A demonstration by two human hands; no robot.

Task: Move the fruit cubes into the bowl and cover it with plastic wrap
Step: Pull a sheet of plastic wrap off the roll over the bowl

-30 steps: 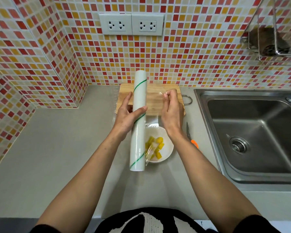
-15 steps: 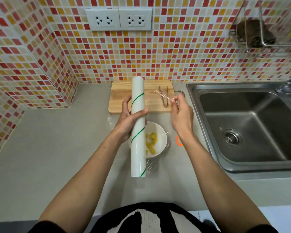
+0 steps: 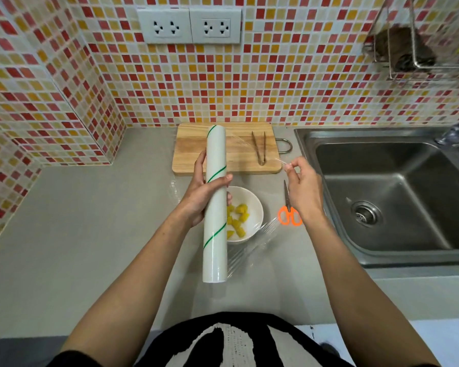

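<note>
A white bowl (image 3: 252,205) with several yellow fruit cubes (image 3: 237,218) sits on the grey counter, partly hidden by the roll. My left hand (image 3: 200,193) grips a long white plastic wrap roll (image 3: 215,205) with green stripes, held lengthwise above the bowl's left side. My right hand (image 3: 301,186) pinches the free edge of the clear plastic film (image 3: 252,154), which stretches from the roll to the right, over the bowl and the cutting board.
A wooden cutting board (image 3: 194,154) lies behind the bowl with metal tongs (image 3: 260,148) on it. Orange-handled scissors (image 3: 289,210) lie right of the bowl, partly under my right hand. A steel sink (image 3: 395,192) is at the right. Tiled walls stand behind and to the left.
My right hand has moved rightward away from the roll, drawing out a wider sheet of film. The roll has stayed in my left hand over the bowl.
</note>
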